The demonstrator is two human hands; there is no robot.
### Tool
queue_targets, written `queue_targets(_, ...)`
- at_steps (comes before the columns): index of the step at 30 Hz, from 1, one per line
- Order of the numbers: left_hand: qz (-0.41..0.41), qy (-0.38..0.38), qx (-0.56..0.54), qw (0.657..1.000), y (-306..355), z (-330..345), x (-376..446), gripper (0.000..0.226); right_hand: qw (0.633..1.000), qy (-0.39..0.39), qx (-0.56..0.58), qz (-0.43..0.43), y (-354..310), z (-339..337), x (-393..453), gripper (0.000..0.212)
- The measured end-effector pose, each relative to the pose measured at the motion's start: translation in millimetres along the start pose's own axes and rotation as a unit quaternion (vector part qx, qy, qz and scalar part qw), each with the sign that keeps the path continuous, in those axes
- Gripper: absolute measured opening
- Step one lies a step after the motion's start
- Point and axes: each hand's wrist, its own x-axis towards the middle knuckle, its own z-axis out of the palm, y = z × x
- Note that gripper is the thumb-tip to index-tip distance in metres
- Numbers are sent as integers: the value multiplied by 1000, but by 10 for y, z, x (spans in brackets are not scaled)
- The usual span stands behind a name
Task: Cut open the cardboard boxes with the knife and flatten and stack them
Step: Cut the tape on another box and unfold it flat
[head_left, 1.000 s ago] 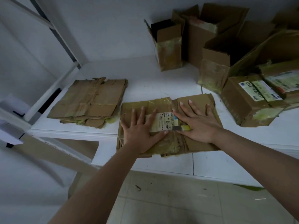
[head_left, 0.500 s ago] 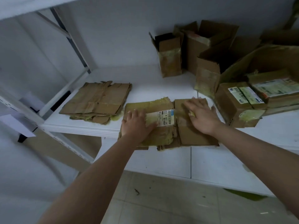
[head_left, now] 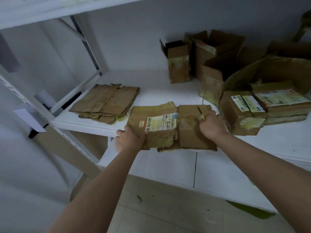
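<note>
A flattened cardboard box point(head_left: 170, 126) with a white shipping label lies at the front edge of the white shelf point(head_left: 161, 93). My left hand point(head_left: 128, 139) grips its near left corner. My right hand point(head_left: 212, 124) is closed around a knife point(head_left: 201, 113) with a yellow handle, and also grips the flattened box's right side. The blade points away from me over the cardboard. A stack of flattened boxes point(head_left: 107, 102) rests to the left on the same shelf.
Several boxes still in shape crowd the right and back: a sealed labelled box point(head_left: 242, 111), open boxes point(head_left: 178, 64) by the wall, and a large torn box point(head_left: 269, 71). A white shelf upright point(head_left: 50, 125) runs along the left. Tiled floor lies below.
Both hands went from pressing flat on the cardboard to gripping its left and right edges. The right hand closed around the knife. The camera view rose and pulled back.
</note>
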Motion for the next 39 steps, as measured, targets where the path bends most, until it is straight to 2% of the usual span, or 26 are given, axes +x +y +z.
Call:
queue_targets(3,13,36,20,999,28,-63,-70,84,998,0,69,15,-58,-95,-20,44)
queue_targets(8,66,99,31,992,105,-250,-155,85,1000,-5,16,17,-149,-151,-57,43)
queue_targets(14,97,169,23,981,85,-576,-6,82,997,72,11,-32,-424,-248,-50,37)
queue_targets(18,95,203,-1,975,-140,-831,259,84,990,114,33,-82,-801,-194,-18,34)
queue_targets(23,112,264,-53,956,-404,-1277,807,83,974,162,79,-137,-1451,-166,69,47)
queue_targets(28,144,306,-21,941,-751,-1654,1463,81,969,176,115,-133,-2142,200,218,51)
queue_targets(33,156,304,0,940,-1154,-1906,2084,79,967,177,120,-140,-2714,613,307,53)
queue_targets(39,166,237,11,957,-1522,-1734,2558,77,980,134,125,-82,-2959,1154,416,50)
